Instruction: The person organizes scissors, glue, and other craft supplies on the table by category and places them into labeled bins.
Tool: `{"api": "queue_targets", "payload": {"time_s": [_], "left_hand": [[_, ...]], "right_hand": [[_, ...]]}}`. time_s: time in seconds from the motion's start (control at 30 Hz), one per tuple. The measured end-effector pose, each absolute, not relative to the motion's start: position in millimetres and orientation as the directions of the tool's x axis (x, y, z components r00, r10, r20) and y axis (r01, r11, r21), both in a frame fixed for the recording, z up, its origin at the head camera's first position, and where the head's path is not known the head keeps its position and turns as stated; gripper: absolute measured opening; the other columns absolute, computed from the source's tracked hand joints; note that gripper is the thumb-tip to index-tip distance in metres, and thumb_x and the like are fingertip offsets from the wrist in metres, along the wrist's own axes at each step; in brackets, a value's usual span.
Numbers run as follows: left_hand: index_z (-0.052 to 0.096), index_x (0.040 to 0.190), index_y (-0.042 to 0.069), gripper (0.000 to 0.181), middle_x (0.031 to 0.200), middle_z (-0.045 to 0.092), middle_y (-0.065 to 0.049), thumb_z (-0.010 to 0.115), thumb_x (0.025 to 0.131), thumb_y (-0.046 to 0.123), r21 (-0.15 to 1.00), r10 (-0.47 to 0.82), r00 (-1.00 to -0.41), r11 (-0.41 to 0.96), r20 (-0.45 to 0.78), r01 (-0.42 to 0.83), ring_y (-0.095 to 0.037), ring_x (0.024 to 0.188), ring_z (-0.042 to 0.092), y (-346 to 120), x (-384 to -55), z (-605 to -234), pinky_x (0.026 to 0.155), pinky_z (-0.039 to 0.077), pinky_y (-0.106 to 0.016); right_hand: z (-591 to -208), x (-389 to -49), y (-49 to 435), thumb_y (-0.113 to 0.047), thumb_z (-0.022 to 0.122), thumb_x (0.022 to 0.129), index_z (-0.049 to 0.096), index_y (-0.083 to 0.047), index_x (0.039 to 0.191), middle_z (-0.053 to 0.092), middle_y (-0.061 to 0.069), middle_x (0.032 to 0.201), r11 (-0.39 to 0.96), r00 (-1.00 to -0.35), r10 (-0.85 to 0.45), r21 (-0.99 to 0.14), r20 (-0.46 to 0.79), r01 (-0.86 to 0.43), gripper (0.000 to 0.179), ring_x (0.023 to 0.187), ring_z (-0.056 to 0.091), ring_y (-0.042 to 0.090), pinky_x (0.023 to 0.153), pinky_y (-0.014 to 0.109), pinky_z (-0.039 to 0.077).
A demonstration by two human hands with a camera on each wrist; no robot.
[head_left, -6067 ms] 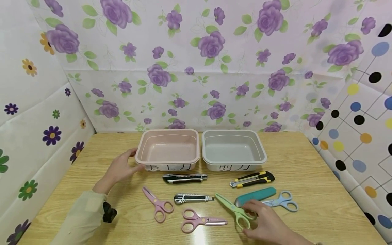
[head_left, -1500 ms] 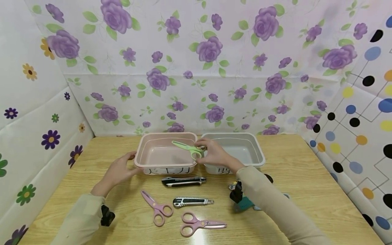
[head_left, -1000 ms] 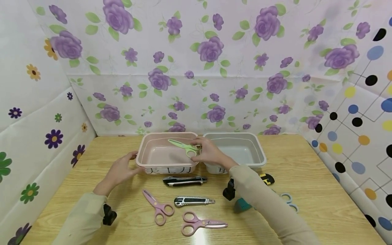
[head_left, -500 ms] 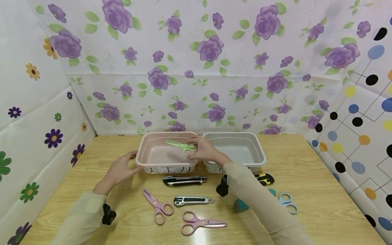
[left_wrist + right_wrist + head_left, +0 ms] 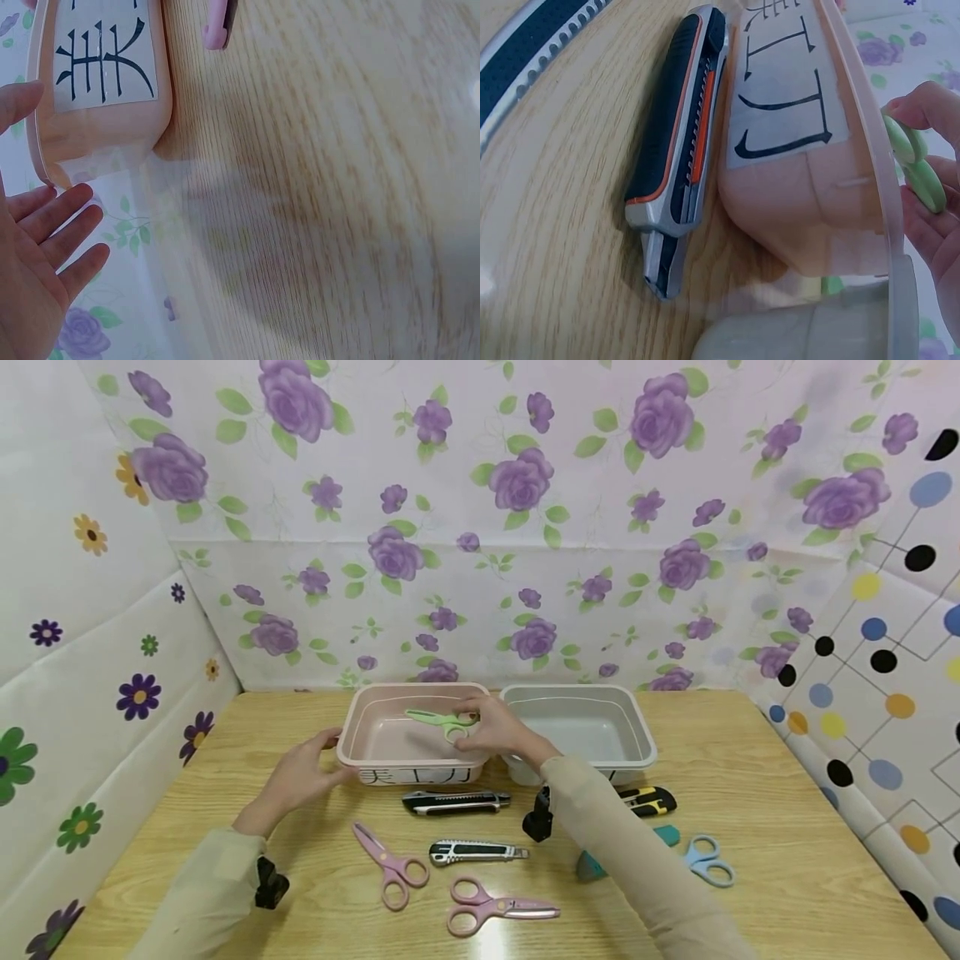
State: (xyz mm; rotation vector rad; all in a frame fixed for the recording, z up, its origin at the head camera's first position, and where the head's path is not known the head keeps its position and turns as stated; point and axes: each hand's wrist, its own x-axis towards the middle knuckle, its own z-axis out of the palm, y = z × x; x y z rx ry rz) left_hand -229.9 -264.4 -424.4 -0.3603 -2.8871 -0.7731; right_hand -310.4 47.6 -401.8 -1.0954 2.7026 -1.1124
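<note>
Centre frame: my right grip [image 5: 495, 727] pinches light-green, plastic-handled scissors [image 5: 442, 720] by the loops [image 5: 926, 184]; likely light, stiff. Left grip [image 5: 296, 775]: fingers extended.

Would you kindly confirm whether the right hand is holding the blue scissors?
No, the right hand holds the green scissors, while the blue scissors lie on the table.

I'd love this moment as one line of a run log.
right hand: fingers hold green scissors over pink bin | left hand: beside pink bin's left end | gray bin: right of pink bin
</note>
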Motion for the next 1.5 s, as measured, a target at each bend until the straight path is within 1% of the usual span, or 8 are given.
{"api": "queue_targets", "payload": {"time_s": [0.37,0.57,0.77,0.9,1.0,1.17,1.3,1.5], "left_hand": [[0.039,0.134,-0.002,0.079,0.119,0.054,-0.024,0.066,0.078,0.047,0.473,0.195,-0.963,0.842,0.184,0.261,-0.043,0.111,0.048,-264.9,-230.1,-423.2,0.089,0.037,-0.059],[0.039,0.133,-0.002,0.078,0.119,0.054,-0.024,0.065,0.079,0.048,0.476,0.192,-0.963,0.840,0.187,0.260,-0.043,0.111,0.048,-264.0,-228.1,-423.4,0.089,0.037,-0.059],[0.039,0.133,-0.003,0.079,0.119,0.055,-0.024,0.065,0.079,0.048,0.470,0.196,-0.963,0.843,0.186,0.262,-0.043,0.110,0.048,-263.1,-228.9,-423.2,0.089,0.037,-0.059],[0.038,0.133,-0.002,0.080,0.118,0.055,-0.023,0.065,0.078,0.048,0.472,0.201,-0.962,0.840,0.185,0.267,-0.042,0.110,0.049,-263.4,-230.7,-424.0,0.089,0.038,-0.058],[0.039,0.133,-0.002,0.079,0.118,0.055,-0.023,0.065,0.078,0.049,0.471,0.203,-0.961,0.840,0.188,0.270,-0.042,0.110,0.049,-263.5,-231.3,-424.6,0.089,0.038,-0.058],[0.040,0.133,-0.001,0.077,0.118,0.056,-0.023,0.066,0.078,0.047,0.466,0.208,-0.958,0.840,0.197,0.278,-0.042,0.110,0.050,-262.7,-231.1,-424.4,0.088,0.039,-0.057],[0.040,0.132,-0.002,0.077,0.118,0.056,-0.023,0.067,0.078,0.046,0.465,0.204,-0.959,0.842,0.195,0.274,-0.042,0.110,0.050,-262.5,-230.0,-423.8,0.088,0.039,-0.057],[0.040,0.133,-0.002,0.078,0.118,0.055,-0.024,0.066,0.078,0.047,0.459,0.195,-0.962,0.849,0.189,0.262,-0.043,0.110,0.049,-263.3,-228.8,-422.5,0.088,0.038,-0.058]], "right_hand": [[-401.9,-307.2,39.7,-0.013,0.073,0.068,0.057,0.004,0.119,0.054,0.014,0.120,0.499,-0.769,-0.609,-0.662,0.191,-0.560,0.056,0.095,0.055,0.022,0.076,0.026,0.047],[-405.6,-308.6,37.3,-0.010,0.070,0.067,0.056,0.007,0.118,0.059,0.015,0.110,0.497,-0.754,-0.626,-0.644,0.199,-0.582,0.056,0.087,0.056,0.017,0.077,0.023,0.048],[-407.6,-311.3,34.2,-0.012,0.070,0.068,0.057,0.006,0.118,0.060,0.015,0.111,0.493,-0.736,-0.643,-0.622,0.211,-0.609,0.055,0.087,0.057,0.016,0.077,0.022,0.048],[-409.2,-314.3,29.9,-0.013,0.070,0.069,0.057,0.006,0.118,0.061,0.014,0.110,0.492,-0.727,-0.651,-0.608,0.220,-0.624,0.054,0.094,0.057,0.019,0.085,0.027,0.047],[-409.8,-316.1,28.0,-0.014,0.074,0.070,0.054,0.003,0.123,0.058,0.014,0.118,0.508,-0.746,-0.636,-0.619,0.199,-0.599,0.059,0.104,0.056,0.022,0.092,0.032,0.044],[-406.1,-316.8,30.6,-0.020,0.077,0.071,0.050,0.000,0.127,0.050,0.012,0.130,0.522,-0.759,-0.616,-0.611,0.212,-0.595,0.065,0.120,0.046,0.025,0.101,0.035,0.035],[-402.5,-314.9,34.2,-0.021,0.076,0.073,0.050,0.001,0.127,0.050,0.012,0.131,0.510,-0.753,-0.624,-0.619,0.212,-0.597,0.064,0.122,0.044,0.025,0.101,0.036,0.035],[-394.7,-307.2,39.4,-0.019,0.075,0.075,0.048,0.002,0.128,0.049,0.013,0.132,0.455,-0.751,-0.626,-0.682,0.212,-0.572,0.064,0.123,0.043,0.026,0.102,0.038,0.035]]}}
